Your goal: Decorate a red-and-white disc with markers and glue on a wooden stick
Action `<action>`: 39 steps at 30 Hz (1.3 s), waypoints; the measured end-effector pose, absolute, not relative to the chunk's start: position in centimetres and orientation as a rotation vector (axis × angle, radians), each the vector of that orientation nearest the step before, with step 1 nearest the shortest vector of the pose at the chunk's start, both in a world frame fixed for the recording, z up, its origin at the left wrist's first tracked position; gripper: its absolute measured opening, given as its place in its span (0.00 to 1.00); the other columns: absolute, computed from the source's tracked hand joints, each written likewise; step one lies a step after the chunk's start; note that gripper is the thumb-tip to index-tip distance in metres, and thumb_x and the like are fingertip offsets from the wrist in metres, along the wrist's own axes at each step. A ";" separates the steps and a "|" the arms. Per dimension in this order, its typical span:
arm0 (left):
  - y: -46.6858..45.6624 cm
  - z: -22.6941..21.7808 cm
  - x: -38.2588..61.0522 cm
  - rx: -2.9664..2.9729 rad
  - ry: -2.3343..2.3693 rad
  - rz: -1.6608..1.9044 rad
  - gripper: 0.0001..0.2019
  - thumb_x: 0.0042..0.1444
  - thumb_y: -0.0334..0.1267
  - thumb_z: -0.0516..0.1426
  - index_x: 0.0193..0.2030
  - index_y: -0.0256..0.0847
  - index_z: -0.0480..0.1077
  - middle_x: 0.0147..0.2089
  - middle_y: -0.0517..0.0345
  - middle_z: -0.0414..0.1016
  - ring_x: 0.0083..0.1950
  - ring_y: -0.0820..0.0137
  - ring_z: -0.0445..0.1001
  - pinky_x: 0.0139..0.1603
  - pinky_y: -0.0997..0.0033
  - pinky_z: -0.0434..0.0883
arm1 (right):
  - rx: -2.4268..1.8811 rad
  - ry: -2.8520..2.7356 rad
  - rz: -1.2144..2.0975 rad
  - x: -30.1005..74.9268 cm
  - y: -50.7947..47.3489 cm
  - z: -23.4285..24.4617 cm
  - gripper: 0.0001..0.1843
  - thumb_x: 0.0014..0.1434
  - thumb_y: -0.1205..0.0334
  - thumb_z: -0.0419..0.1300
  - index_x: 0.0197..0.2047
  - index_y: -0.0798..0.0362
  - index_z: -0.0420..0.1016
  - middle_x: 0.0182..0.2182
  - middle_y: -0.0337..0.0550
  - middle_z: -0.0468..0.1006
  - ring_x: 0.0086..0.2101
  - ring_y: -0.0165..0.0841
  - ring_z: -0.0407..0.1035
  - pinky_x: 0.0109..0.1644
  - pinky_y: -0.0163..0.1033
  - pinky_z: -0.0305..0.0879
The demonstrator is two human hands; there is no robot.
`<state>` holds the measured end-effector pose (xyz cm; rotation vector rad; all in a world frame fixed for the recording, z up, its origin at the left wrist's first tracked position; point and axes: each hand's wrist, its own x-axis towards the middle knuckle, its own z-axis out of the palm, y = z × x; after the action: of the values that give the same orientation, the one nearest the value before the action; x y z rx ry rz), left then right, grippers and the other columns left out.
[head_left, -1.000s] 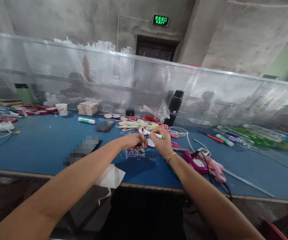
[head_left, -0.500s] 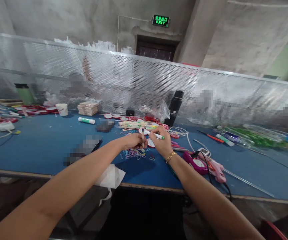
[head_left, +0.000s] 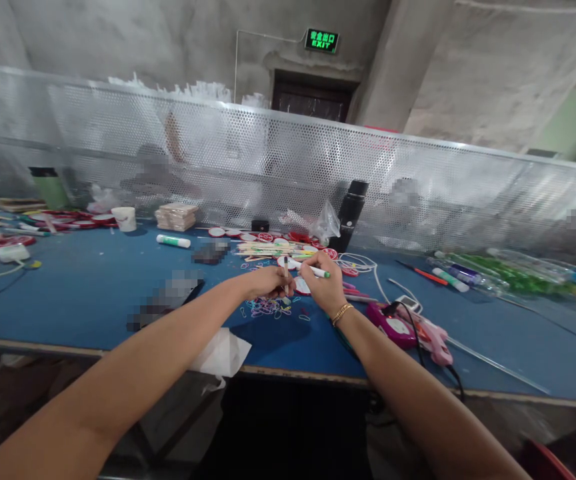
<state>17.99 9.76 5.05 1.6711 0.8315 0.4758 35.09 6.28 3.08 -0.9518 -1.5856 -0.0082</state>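
Note:
My left hand [head_left: 270,283] is closed around a short, thin wooden stick [head_left: 286,269] with a dark top, held upright. Just to its right, my right hand [head_left: 329,287] grips a white marker [head_left: 318,271] whose green end points right; its other end lies close to the stick. Whether the marker touches the stick is too small to tell. White discs with red rims [head_left: 302,285] lie behind and between the hands. Below my left hand is a scatter of small coloured plastic pins [head_left: 268,307]. A bundle of pale wooden sticks [head_left: 261,249] rests beyond the hands.
A black bottle [head_left: 352,215] leans by the perforated metal screen [head_left: 208,160]. A magenta device [head_left: 393,327] and a pink glue gun [head_left: 435,341] with cords lie right. Left are a phone [head_left: 171,300], glue stick [head_left: 173,241] and paper cup [head_left: 125,219]. A white bag [head_left: 224,353] overhangs the front edge.
Both hands keep nearly the same place and hold, with the right hand shifted very slightly right. The loose white strip under the bag has swung up.

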 end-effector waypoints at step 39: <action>9.9 4.8 18.2 1.670 0.832 0.475 0.11 0.52 0.43 0.60 0.30 0.35 0.70 0.29 0.57 0.73 0.25 0.78 0.63 0.25 0.77 0.58 | -0.926 -1.580 0.033 34.8 6.2 3.2 0.05 0.55 0.65 0.58 0.27 0.50 0.67 0.24 0.35 0.71 0.27 0.31 0.66 0.33 0.38 0.61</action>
<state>18.19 9.89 4.79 1.6701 0.8322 0.4753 34.84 6.16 3.19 -0.9261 -1.5797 0.0325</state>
